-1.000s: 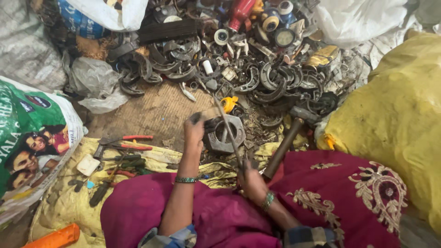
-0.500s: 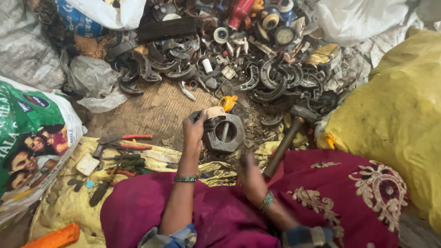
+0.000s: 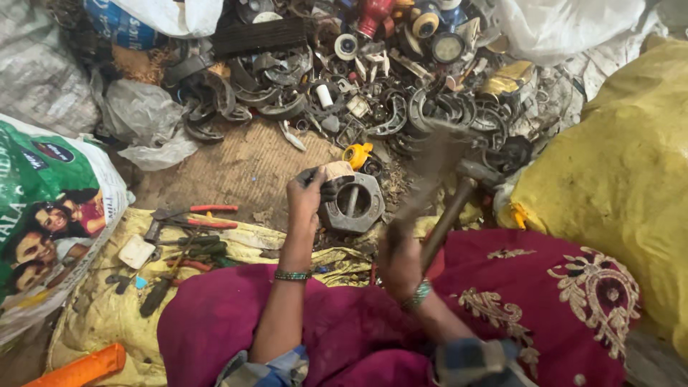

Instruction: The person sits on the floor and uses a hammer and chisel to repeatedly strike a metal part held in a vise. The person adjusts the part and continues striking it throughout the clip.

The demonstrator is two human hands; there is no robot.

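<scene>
Dead centre, a heavy grey metal housing [image 3: 352, 204], octagonal with a round bore, sits on the worn brown mat [image 3: 236, 168] just ahead of the person's knees. The left hand [image 3: 309, 195] steadies it from the near-left edge, fingers curled tight round a small tan, block-like piece [image 3: 337, 170] held at the housing's top rim. The right hand [image 3: 398, 259] is wrapped in a full fist round a wooden hammer handle; the hammer [image 3: 459, 193] slants up to the right, its dark steel head blurred, just right of the housing. A small yellow plastic part [image 3: 356, 153] lies just beyond.

Further out, a dense heap of scrap [image 3: 373, 79]: curved rusty shoes, rings, black discs, a red bottle-shaped piece. Left of the knees, red-handled pliers [image 3: 192, 216] and dark tools rest on a crumpled yellow cloth [image 3: 100, 315]. A bulging yellow sack [image 3: 616, 193] fills the right side; a printed green sack [image 3: 50, 208] lies left, contents of both hidden. Magenta fabric [image 3: 373, 315] with gold embroidery covers the lap.
</scene>
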